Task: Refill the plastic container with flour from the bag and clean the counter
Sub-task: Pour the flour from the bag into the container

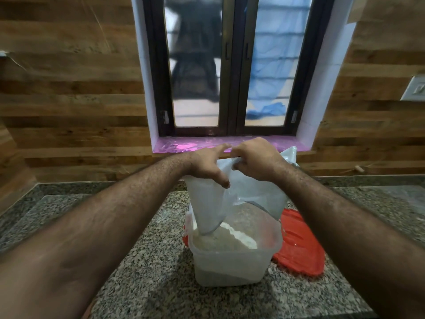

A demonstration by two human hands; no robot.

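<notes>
Only 1 view, worn on the person's head, looks forward and slightly down along both forearms from close above the granite counter (142, 268), facing the wood-panelled wall (69, 107) and its window (232, 65) straight ahead, its wide lens bending the scene's edges, with nothing shared with another view.

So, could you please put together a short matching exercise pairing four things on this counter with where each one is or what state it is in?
Things:
1. flour bag
2. plastic container
3. red lid
4. flour

Places or states:
A. lying flat on the counter, right of the container
B. held up by both hands, mouth pointing down
C. heaped inside the container
D. standing open on the granite counter

Pairs: 1-B, 2-D, 3-A, 4-C
</notes>
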